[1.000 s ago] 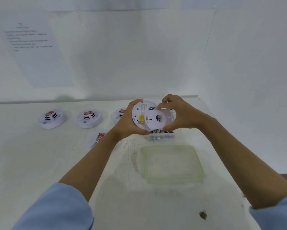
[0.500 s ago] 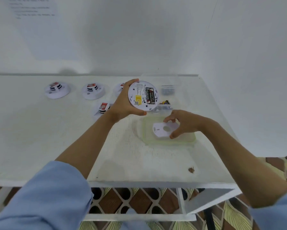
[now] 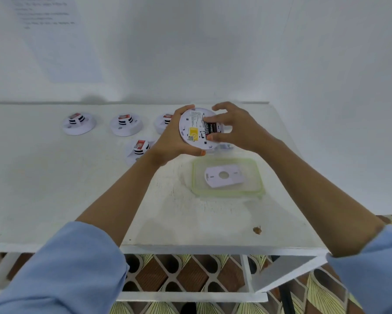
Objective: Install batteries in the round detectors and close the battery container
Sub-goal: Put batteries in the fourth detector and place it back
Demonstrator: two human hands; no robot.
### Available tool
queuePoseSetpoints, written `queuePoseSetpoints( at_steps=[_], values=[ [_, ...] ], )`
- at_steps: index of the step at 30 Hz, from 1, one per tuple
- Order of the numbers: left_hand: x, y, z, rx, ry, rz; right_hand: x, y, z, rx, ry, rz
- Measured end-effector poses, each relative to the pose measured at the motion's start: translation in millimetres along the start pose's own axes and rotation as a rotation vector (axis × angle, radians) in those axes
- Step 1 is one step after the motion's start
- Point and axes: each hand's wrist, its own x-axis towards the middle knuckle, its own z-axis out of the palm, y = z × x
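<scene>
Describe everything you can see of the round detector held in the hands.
The round detector is a white plastic-looking disc, held tilted above the table with its back towards the camera. The back carries small printed text, a yellow sticker and an open bay holding black batteries. The left hand grips its left rim, thumb under the lower edge; the right hand curls over its right side, thumb by the batteries.

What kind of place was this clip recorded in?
Likely a staged indoor workstation rather than a real workshop: a plain white table against bare white walls, a printed sheet stuck on the wall, and several matching round detectors laid out on the table.
</scene>
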Motion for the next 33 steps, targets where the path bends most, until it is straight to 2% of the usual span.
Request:
queuePoseSetpoints(
  at_steps=[6,13,17,19,22,33],
  values=[
    [2,-10,3,-0.035,0.001,-0.034,-1,0,-8,-0.312,-0.167,-0.105],
    [31,-17,-6,-0.044,-0.051,-0.029,8,14,2,-0.499,-0.086,-0.275],
    [43,-19,-5,-0.049,-0.06,-0.026,11,27,0,-0.492,-0.036,-0.302],
    [48,-22,-3,-0.048,-0.074,-0.035,13,33,-3,-0.41,-0.029,-0.216],
    [54,-24,0,-0.034,-0.074,-0.034,18,40,-10,-0.224,-0.076,-0.084],
    [66,-29,6,0.027,-0.054,-0.057,42,56,-14,-0.029,-0.157,-0.008]
  ],
)
